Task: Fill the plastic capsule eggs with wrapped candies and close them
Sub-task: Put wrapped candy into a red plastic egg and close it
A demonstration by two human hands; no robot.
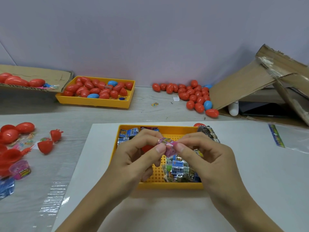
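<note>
head view: looks down on a pale counter (250,173) with both hands meeting over a yellow tray.
left hand (133,156): comes in from 7 o'clock, thumb and fingers curled, pinching the left end of a pink wrapped candy (168,145).
right hand (207,153): comes in from 5 o'clock, thumb and forefinger pinching the right end of the same candy.
pink wrapped candy: held between the two hands, above the middle of the near tray (170,185), not touching it.
near tray: yellow, perforated floor, at centre; holds loose wrapped candies (178,168), mostly blue and silver, at its 5 o'clock and 11 o'clock corners; something red shows under the left fingers, too hidden to name.
far tray (93,102): yellow, at 11 o'clock, heaped with red and a few blue capsule eggs (93,89).
loose eggs (192,94): a red pile with a few blue, on the counter at 1 o'clock, beside a torn cardboard box (250,84).
open egg halves (45,146): red, at 9 o'clock, near a pink candy roll (20,169).
flat cardboard (33,74): at 10 o'clock, carrying more red eggs.
</note>
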